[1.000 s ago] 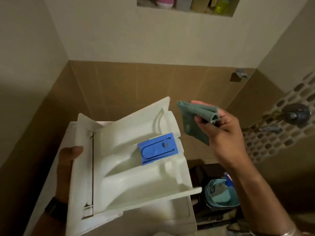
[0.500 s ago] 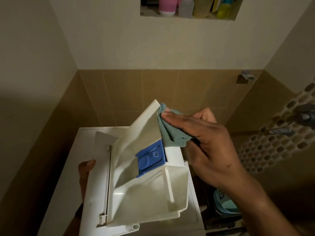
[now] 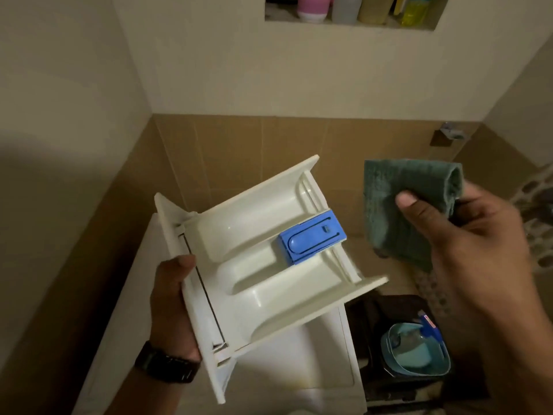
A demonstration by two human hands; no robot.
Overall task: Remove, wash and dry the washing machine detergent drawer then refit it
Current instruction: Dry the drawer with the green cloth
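The white detergent drawer (image 3: 257, 283) is held in the air above the white washing machine top (image 3: 299, 372), open side facing me, with a blue insert (image 3: 311, 236) in its middle compartment. My left hand (image 3: 172, 301) grips the drawer's front panel from the left, thumb on the inner edge. My right hand (image 3: 466, 244) pinches a folded green cloth (image 3: 401, 205) to the right of the drawer, apart from it.
A wall niche (image 3: 353, 10) above holds several bottles. A dark stool with a light blue tub (image 3: 416, 354) stands to the right of the machine. Brown tiled walls close the corner behind; a tap fitting (image 3: 452, 134) sits on the right wall.
The cloth was pressed on the drawer's far end half a second ago; my right hand has since pulled it away to the right. The drawer has tipped back so its open side faces me.
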